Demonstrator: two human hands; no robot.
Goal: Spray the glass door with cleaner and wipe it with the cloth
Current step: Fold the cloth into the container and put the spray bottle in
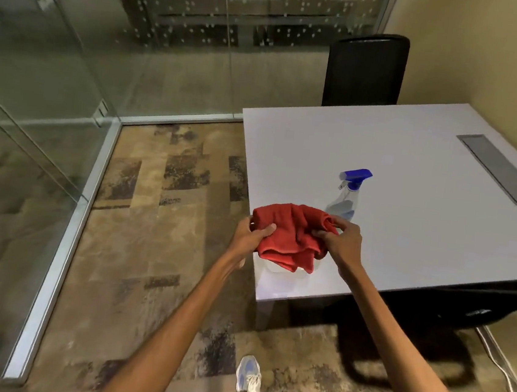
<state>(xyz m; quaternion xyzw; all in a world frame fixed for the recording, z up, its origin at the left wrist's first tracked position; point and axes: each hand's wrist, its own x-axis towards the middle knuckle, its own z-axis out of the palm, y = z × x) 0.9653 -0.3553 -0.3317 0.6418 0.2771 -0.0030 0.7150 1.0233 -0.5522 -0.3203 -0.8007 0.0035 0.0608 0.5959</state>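
Observation:
A crumpled red cloth (291, 231) hangs just over the near left corner of the white table (411, 186). My left hand (251, 236) grips its left side and my right hand (343, 240) pinches its right side. A clear spray bottle (346, 198) with a blue trigger head stands upright on the table just behind the cloth, its base partly hidden by it. The glass door and glass walls (39, 83) run along the left and the back of the room.
A black chair (364, 69) stands behind the table's far edge. A grey cable hatch (502, 168) is set in the tabletop at right. Patterned carpet (156, 249) covers the floor. A white cable (509, 381) lies on the floor at right. My shoe (248, 375) shows below.

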